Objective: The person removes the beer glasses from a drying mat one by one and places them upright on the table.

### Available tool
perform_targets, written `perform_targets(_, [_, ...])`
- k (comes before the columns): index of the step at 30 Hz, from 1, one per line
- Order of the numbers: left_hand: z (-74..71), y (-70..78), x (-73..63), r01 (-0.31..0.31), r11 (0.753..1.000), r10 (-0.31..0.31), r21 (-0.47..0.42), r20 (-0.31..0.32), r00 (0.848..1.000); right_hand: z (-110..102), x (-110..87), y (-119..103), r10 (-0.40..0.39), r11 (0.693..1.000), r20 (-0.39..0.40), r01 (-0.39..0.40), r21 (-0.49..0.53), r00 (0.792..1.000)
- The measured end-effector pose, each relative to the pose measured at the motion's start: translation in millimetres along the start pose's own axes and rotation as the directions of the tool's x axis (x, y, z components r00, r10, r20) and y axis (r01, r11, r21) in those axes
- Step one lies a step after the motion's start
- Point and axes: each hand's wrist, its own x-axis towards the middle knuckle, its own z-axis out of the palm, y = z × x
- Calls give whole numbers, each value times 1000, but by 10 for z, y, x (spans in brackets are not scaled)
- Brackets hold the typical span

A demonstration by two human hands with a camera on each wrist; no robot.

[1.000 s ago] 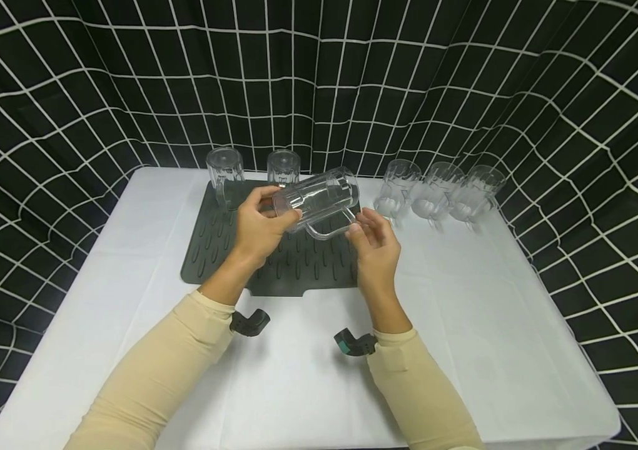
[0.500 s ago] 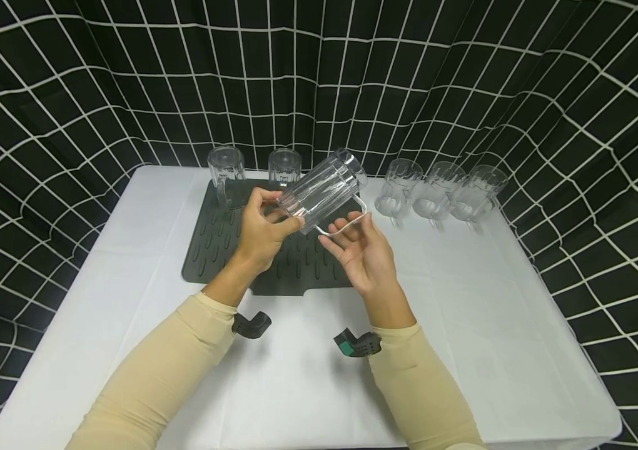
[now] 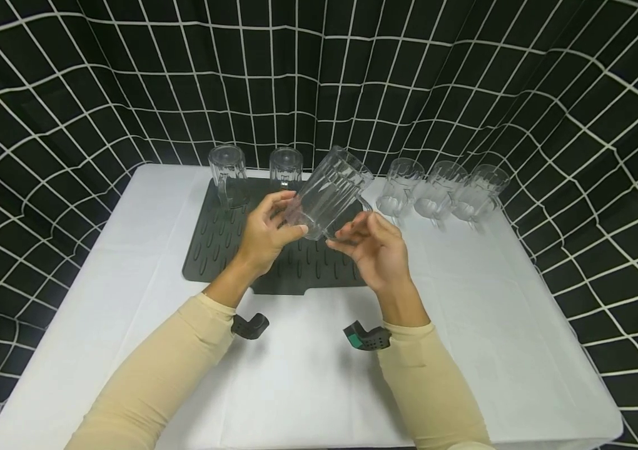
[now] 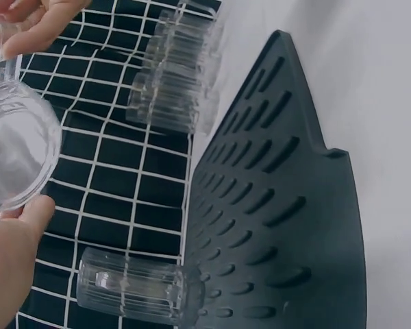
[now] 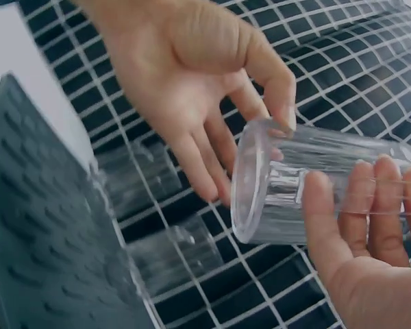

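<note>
A clear glass mug (image 3: pixel 334 187) is held tilted above the dark grey drying mat (image 3: pixel 212 244), its mouth toward the upper right. My left hand (image 3: pixel 265 232) grips it round the base, thumb on the near side and fingers on the far side. On the handle side, my right hand (image 3: pixel 379 255) has its fingers curled at the handle, palm turned up. The right wrist view shows the fingers of the right hand (image 5: pixel 370 219) along the mug's (image 5: pixel 281 199) side by the handle. The round base of the mug (image 4: pixel 17 151) faces the left wrist camera.
Two glass mugs (image 3: pixel 227 178) (image 3: pixel 286 165) stand upside down along the mat's back edge. To the right, three more mugs (image 3: pixel 400 187) (image 3: pixel 439 190) (image 3: pixel 480 194) stand upright in a row on the white tablecloth (image 3: pixel 499 312). A black gridded curtain (image 3: pixel 319 75) surrounds the table.
The mug has swung from nearly level to a steeper tilt, mouth end rising. My right hand has turned palm up, going from a fingertip pinch on the handle to fingers curled at it.
</note>
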Motion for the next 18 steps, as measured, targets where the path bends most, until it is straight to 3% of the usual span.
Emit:
perform_targets(3, [-49, -17, -8, -15, 999, 15, 42, -6, 1000, -16, -19, -34, -60, 985, 17, 62, -160, 998])
perform_targets(8, [-218, -19, -81, -53, 989, 59, 137, -35, 998, -76, -58, -78, -152, 930, -9, 140, -339, 988])
perform_targets(18, [-683, 97, -283, -76, 941, 125, 329, -132, 983, -341, -140, -276, -251, 874, -15, 220, -434, 968])
